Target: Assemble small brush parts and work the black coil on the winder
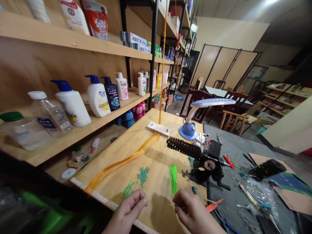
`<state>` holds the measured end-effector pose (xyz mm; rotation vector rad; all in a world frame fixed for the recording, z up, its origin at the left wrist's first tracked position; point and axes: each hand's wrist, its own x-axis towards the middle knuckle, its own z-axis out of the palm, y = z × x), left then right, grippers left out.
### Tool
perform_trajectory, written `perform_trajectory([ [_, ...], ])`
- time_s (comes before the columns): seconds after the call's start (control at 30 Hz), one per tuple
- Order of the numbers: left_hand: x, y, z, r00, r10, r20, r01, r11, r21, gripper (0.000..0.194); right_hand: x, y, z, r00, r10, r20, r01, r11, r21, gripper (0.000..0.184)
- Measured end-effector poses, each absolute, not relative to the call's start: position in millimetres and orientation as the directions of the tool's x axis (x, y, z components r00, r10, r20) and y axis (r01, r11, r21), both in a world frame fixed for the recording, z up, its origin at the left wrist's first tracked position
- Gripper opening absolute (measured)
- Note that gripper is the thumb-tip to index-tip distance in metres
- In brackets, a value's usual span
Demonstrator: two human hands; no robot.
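Note:
My left hand (131, 208) is over the near edge of the wooden table, thumb and index finger pressed together. Whatever it may hold is too small to make out. My right hand (191, 208) sits a little apart, its fingers curled into a pinch, with the contents hidden. Just beyond my left hand lie a pile of turquoise beads (143, 176) and a smaller mixed yellow-green pile (128, 189). A bundle of bright green fibres (173, 180) lies ahead of my right hand. Loose orange threads (117, 164) spread across the table from a small pale board (158, 129).
A black hand-cranked device with a ridged roller (183, 147) stands right of the fibres. Behind it is a blue desk lamp (188, 130). Pliers (225, 224), a dark spiky roller (268, 169) and plastic wrap cover the dark mat. Shelves with bottles (97, 96) line the left.

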<state>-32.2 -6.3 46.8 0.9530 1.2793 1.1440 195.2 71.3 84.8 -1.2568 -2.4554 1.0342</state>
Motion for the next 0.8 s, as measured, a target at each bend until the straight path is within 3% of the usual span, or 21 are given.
perform_trajectory([
  [0.43, -37.8, -6.4, 46.4, -0.086, 0.973, -0.213, -0.119, 0.202, 0.972, 0.043, 194.2, 65.8, 80.5, -0.632, 0.770, -0.088, 0.645, 0.460, -0.609, 0.012],
  [0.8, -26.2, -5.9, 40.6, -0.047, 0.988, -0.146, -0.061, 0.143, 0.988, 0.043, 196.6, 72.5, 73.8, -0.596, 0.801, -0.061, 0.672, 0.456, -0.583, 0.026],
])
